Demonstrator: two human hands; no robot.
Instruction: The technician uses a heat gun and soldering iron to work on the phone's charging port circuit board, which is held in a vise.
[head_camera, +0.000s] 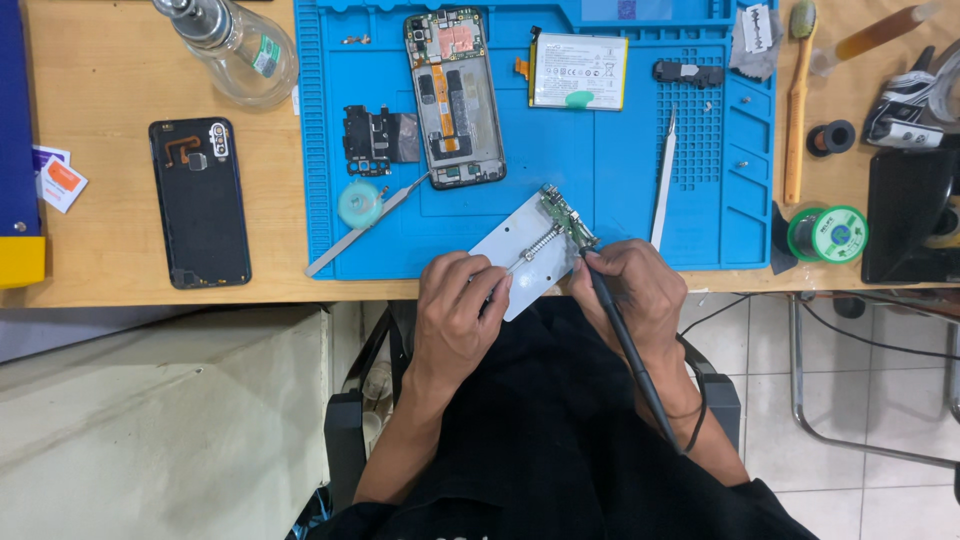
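Observation:
My left hand (458, 305) grips the near end of a small metal board holder (510, 245) that rests on the front edge of the blue work mat (620, 190). A little green circuit board (567, 215) is clamped at the holder's far corner. My right hand (635, 285) holds a black soldering iron (622, 335) like a pen, with its tip at the board. The iron's cable runs back over my lap.
On the mat lie an opened phone body (453, 95), a white battery (579, 70), a black shield part (370, 135), tweezers (664, 185) and a round teal tin (360, 203). A phone back cover (199, 200), glass bottle (230, 45) and solder spool (828, 235) sit on the wooden desk.

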